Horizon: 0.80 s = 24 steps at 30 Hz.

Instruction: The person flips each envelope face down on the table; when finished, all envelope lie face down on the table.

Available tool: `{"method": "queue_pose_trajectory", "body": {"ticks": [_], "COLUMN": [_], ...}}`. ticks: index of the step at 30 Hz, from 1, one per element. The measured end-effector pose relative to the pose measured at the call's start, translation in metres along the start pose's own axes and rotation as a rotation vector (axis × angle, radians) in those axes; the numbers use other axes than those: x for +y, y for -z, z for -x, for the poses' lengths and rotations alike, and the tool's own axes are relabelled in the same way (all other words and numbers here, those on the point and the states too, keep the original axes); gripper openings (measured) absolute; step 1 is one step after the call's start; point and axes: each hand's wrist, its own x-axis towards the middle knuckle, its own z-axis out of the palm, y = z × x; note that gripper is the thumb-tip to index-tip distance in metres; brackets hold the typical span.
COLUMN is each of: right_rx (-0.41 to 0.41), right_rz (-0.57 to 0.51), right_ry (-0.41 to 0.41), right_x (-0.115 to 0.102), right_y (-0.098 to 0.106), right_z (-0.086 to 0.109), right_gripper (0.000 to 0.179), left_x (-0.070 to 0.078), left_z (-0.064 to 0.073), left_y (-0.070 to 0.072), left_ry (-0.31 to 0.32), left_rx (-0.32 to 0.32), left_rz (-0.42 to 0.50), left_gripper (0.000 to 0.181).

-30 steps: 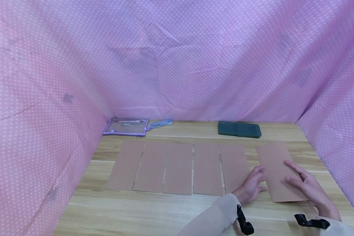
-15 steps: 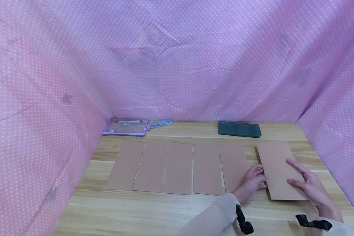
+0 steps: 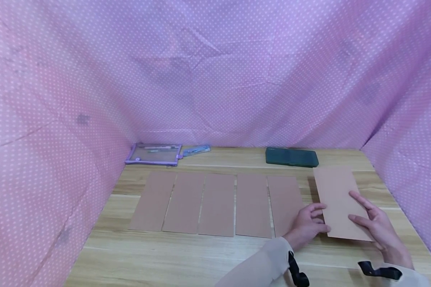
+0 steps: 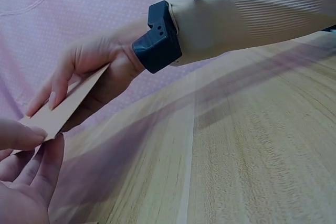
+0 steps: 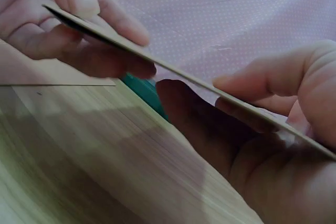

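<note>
A stiff brown kraft card [image 3: 339, 195] is raised off the table at the right, tilted, with its shadow falling below and to its left. My left hand [image 3: 307, 225] pinches its left edge, thumb [image 4: 29, 136] on top and fingers underneath. On the opposite side my right hand [image 3: 382, 229] grips it, thumb and index finger over the upper face and other fingers under it. The right wrist view shows the card [image 5: 184, 78] edge-on between both hands. Beside my left hand lies the nearest card [image 3: 283, 199] of a row, partly covered by that hand.
Several matching brown cards [image 3: 215, 205] lie side by side on the wooden table [image 3: 158, 255]. Along the back are a purple-edged mesh pouch [image 3: 152, 155] with pens, a small blue item [image 3: 196, 150] and a dark green case [image 3: 291, 157]. Pink dotted cloth [image 3: 215, 79] surrounds the table.
The card has risen from the table and tilted. My left hand, beside its edge earlier, now pinches that edge; my right hand stays on the right side. The row has not moved.
</note>
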Motion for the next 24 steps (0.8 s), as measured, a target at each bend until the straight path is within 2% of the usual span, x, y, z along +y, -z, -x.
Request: {"method": "queue_pose_trajectory", "body": {"ticks": [4,7,9,14,18,24], "right_rx": [-0.041,-0.1,-0.112,-0.1,-0.108,-0.039], "right_rz": [0.013,-0.028,-0.007,0.046,0.067,0.239], "right_ry": [0.015,0.031,0.03,-0.045,-0.068,-0.113], "right_x": [0.0,0.0,-0.001,-0.004,-0.004,-0.006], "right_y": [0.004,0.01,0.014,0.02,0.023,0.023], "right_z": [0.004,0.009,0.013,0.02,0.023,0.023], "right_gripper": [0.073,0.073,0.072,0.069,0.067,0.063], "left_x": [0.003,0.004,0.005,0.003,0.0,-0.002], "left_z": [0.002,0.002,0.003,0.003,0.004,0.007], "left_y": [0.001,0.002,0.002,0.004,0.006,0.008], "left_ry": [-0.008,-0.013,-0.012,0.005,0.019,0.007], "left_rx": [0.003,0.012,0.023,0.04,0.051,0.049], "left_rz": [-0.033,-0.059,-0.081,-0.135,-0.16,-0.173], "left_gripper": [0.061,0.062,0.062,0.064,0.065,0.064]}}
